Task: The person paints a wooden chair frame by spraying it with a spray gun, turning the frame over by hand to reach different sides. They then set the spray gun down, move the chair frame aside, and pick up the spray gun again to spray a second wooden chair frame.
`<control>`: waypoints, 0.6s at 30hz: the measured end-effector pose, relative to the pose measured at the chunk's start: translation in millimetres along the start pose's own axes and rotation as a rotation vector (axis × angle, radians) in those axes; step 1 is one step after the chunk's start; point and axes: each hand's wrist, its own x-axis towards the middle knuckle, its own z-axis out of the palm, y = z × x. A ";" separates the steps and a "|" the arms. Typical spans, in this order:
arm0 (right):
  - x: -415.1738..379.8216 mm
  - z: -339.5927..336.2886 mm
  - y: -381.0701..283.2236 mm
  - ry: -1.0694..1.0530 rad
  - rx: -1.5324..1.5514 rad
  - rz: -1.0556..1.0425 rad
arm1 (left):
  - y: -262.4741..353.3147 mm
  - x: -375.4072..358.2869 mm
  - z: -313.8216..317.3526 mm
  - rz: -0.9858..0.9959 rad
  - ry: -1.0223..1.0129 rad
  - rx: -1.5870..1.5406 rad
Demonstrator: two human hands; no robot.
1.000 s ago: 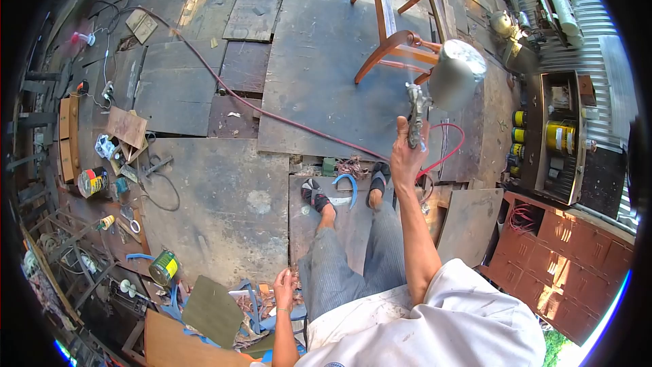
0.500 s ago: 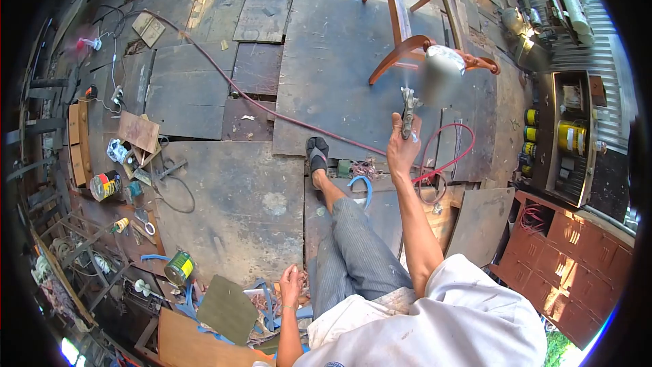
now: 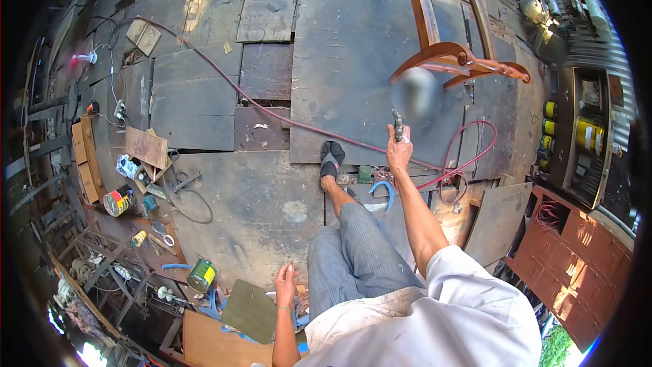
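My right hand (image 3: 399, 151) is wrapped round a spray gun (image 3: 398, 126), held out over the floor in front of me. A pale cup-like shape (image 3: 417, 92), blurred, shows just beyond the gun. Past it stands a varnished reddish-brown wooden chair frame (image 3: 468, 58), its curved rails nearest the gun. A red hose (image 3: 305, 126) crosses the floor and loops (image 3: 485, 153) to the right of my right hand. My left hand (image 3: 286, 285) hangs low beside my leg with its fingers curled; whether it holds anything small is hidden.
Worn boards (image 3: 238, 211) cover the floor. At left lie cans (image 3: 119, 200), wood pieces (image 3: 147, 146) and metal frames; a green can (image 3: 202, 275) is near a dark panel (image 3: 248, 310). At right are a shelf with yellow cans (image 3: 589, 134) and a red-brown cabinet (image 3: 577, 251).
The spray gun and my right hand are lower in view, farther from the chair's rail. The camera view has shifted, so the chair and floor items appear further right.
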 end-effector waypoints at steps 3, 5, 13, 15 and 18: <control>0.0 6.6 0.2 -0.044 -0.020 0.081 | 37.0 7.2 -5.7 -0.007 0.000 0.003; -11.6 -0.8 -14.0 -0.012 0.029 0.086 | 53.3 12.3 -13.9 0.015 -0.015 0.008; -48.5 -57.1 -108.5 0.081 0.221 0.106 | 157.3 34.0 -6.5 0.165 -0.047 0.138; -54.3 -71.9 -141.6 0.057 0.376 0.218 | 188.4 36.1 5.1 0.332 -0.051 0.230; -56.8 -75.6 -155.5 0.118 0.453 0.176 | 227.2 39.8 15.3 0.516 0.009 0.413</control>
